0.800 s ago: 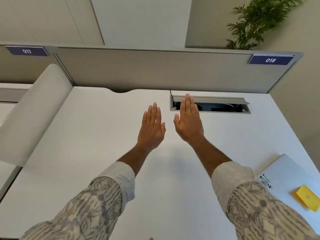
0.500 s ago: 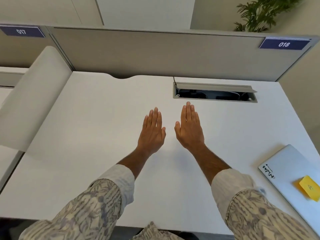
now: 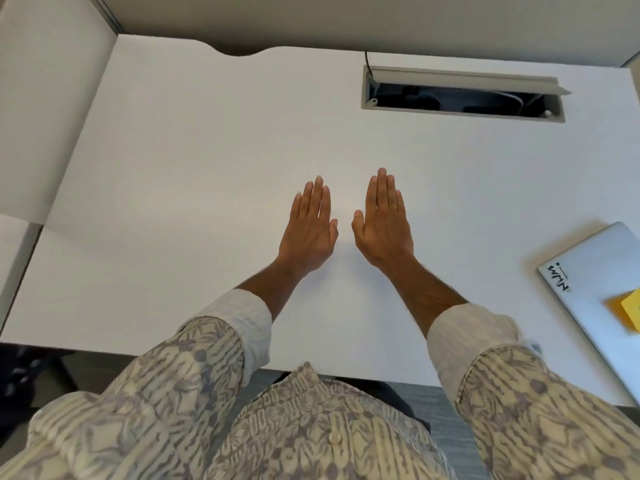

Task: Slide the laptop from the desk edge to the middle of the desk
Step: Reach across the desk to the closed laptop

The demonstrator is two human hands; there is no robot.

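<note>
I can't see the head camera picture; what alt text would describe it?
Two open hands, left and right, are held flat, side by side, over the middle of a white desk. A closed silver laptop with a yellow sticky note lies untouched at the right edge.

office | white desk (image 3: 207, 150) with cable hatch (image 3: 464, 95) | partition panel (image 3: 381, 19) behind | closed laptop (image 3: 602, 285)

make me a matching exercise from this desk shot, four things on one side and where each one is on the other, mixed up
Things:
1. laptop
2. yellow sticky note
3. cable hatch
4. left hand

Places:
A. far right part of the desk, lid open
B. flat over the middle of the desk, beside the right hand
C. at the desk's right edge, closed
D. on the laptop's lid

Pairs: 1-C, 2-D, 3-A, 4-B
</note>
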